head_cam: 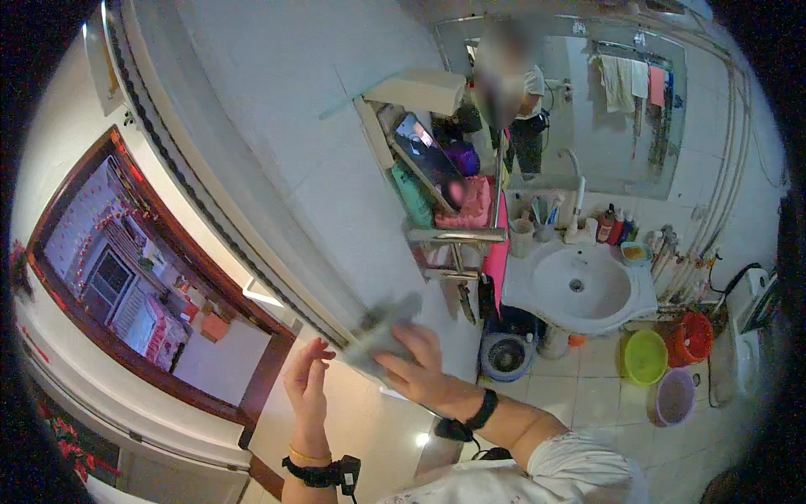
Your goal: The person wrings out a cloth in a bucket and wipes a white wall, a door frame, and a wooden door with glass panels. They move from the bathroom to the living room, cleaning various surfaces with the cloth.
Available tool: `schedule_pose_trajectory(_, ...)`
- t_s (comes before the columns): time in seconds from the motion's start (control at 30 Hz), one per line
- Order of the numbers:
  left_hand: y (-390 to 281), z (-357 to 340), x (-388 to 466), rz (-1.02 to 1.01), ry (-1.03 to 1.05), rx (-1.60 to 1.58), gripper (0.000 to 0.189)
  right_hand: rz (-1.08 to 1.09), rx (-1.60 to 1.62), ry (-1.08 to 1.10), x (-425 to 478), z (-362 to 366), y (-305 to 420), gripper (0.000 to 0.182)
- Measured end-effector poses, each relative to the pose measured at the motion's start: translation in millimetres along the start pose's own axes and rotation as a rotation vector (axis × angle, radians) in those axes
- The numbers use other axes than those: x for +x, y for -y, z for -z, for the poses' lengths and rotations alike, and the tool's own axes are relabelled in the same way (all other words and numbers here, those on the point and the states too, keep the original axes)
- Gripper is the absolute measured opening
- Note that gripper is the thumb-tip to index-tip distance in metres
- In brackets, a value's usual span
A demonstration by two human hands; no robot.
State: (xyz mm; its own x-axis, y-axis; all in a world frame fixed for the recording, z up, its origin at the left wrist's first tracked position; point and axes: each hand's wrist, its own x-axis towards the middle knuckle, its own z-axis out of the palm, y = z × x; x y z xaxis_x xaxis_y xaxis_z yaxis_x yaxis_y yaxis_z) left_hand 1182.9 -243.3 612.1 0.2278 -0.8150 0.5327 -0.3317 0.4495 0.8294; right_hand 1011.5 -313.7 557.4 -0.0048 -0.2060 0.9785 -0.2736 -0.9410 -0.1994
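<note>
My right hand [419, 365] presses a greyish-green cloth [381, 346] against the pale frame beside the tiled wall [296, 145]; the cloth and fingertips are blurred. To its left, my left hand [308, 378] is raised with the fingers loosely bent and apart, holding nothing. A dark band with a small device is strapped on each wrist, and the left wrist also bears a gold-coloured bracelet. The cloth covers part of the frame's edge.
At the right stand a white washbasin [582, 290] and a mirror [604, 120]. A metal rail [459, 235] juts out below a wall shelf. Green, red and purple basins [645, 357] are on the floor. A doorway with a dark red wooden frame [208, 400] opens at the left.
</note>
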Motion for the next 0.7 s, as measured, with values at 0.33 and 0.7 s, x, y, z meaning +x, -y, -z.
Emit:
schedule_pose_trajectory(0.33, 6.5, 2.6, -6.2, 0.008, 0.001, -0.003, 0.033, -0.654, 0.114, 0.418, -56.4, -11.3, -2.8, 0.03)
schedule_pose_trajectory(0.7, 4.0, 10.2, -6.3, 0.058, 0.052, -0.082, 0.036, -0.447, -0.045, 0.138, -89.2, 22.7, 4.9, 0.032)
